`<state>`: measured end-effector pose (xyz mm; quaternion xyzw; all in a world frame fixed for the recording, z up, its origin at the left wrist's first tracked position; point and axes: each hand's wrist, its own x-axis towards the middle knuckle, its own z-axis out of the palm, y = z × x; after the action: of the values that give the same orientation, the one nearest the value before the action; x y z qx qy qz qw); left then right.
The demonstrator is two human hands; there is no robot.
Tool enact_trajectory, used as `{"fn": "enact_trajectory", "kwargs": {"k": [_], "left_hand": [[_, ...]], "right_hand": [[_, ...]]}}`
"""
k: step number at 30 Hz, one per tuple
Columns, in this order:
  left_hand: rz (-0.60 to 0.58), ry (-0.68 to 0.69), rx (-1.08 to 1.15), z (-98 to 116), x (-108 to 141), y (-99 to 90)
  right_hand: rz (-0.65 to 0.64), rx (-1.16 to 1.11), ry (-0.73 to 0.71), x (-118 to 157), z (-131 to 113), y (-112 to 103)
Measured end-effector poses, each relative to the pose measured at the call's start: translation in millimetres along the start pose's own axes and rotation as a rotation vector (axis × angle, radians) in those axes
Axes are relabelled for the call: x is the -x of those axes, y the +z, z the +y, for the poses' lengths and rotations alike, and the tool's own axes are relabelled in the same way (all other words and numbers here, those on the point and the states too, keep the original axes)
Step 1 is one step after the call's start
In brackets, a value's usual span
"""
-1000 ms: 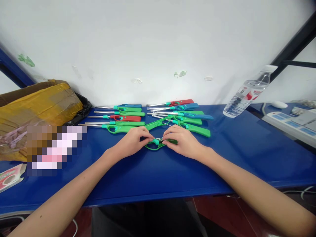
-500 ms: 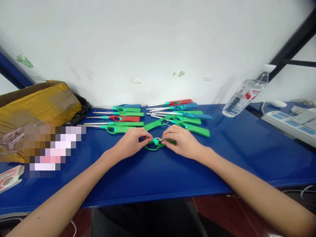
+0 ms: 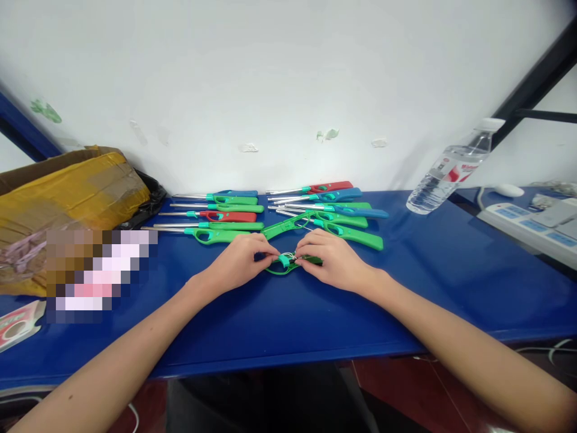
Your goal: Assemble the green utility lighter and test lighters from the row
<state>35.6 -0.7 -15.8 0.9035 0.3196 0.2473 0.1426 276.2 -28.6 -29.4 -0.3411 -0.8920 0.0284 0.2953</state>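
Observation:
My left hand [image 3: 243,260] pinches a small teal trigger [image 3: 284,260] between thumb and fingertips. Close by on the right, my right hand [image 3: 332,257] has its fingertips pinched at the thin wires [image 3: 291,255] and a dark part beside the trigger; exactly which it grips is unclear. Beneath both hands lies an open green lighter shell half [image 3: 280,272], partly covered by the right fingers. Just behind, the other green shell half [image 3: 283,227] rests with its hollow inside showing.
Several long-nosed lighters [image 3: 229,217] lie at the back left, and more lighters [image 3: 336,195] at the back right. A taped cardboard box [image 3: 90,180] stands left. On the right are a water bottle [image 3: 444,177] and a white power strip [image 3: 514,213]. The blue table [image 3: 279,331] ends near my body.
Almost nothing differs. The teal trigger and the fingertips around it have shifted very slightly; both hands keep their pinch.

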Motion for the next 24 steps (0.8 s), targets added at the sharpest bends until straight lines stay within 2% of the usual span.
{"fn": "enact_trajectory", "kwargs": {"k": [7, 10, 15, 24], "left_hand": [[-0.005, 0.003, 0.019, -0.4, 1.6, 2.5], [-0.005, 0.058, -0.054, -0.9, 4.2, 1.0], [-0.113, 0.161, -0.179, -1.1, 9.2, -8.0], [-0.134, 0.141, -0.223, -4.2, 8.7, -4.8]], "right_hand": [[0.004, -0.001, -0.002, 0.1, 0.4, 0.2], [0.005, 0.001, -0.011, 0.2, 0.6, -0.1], [0.027, 0.014, -0.032, 0.6, 1.8, 0.0], [-0.007, -0.025, -0.027, 0.7, 1.2, -1.7]]}}
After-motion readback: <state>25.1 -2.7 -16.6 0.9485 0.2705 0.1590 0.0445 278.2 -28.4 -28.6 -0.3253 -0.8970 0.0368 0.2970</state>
